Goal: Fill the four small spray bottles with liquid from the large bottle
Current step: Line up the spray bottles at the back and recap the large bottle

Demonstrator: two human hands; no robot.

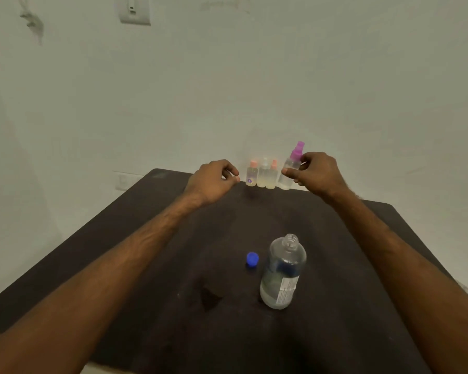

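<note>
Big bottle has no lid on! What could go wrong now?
The open large bottle stands between both forearms; a bump could tip it and spill. The right hand pinches the purple-topped spray bottle close beside the other small bottles; a nudge might topple them.

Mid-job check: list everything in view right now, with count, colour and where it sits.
table: one, dark, fills the lower view.
large bottle: one, clear with a label, uncapped, upright at near centre of the table.
blue cap: one, blue, on the table just left of the large bottle.
small spray bottles: four, clear, in a row at the table's far edge by the wall; two orange-pink tops, one pale top.
purple-topped bottle: the row's right end, the tallest of the four.
switch plate: one, white, upper-left wall.
left grip: fingers curled, holds nothing visible, left of the row.
right grip: pinches the purple-topped bottle.
</note>
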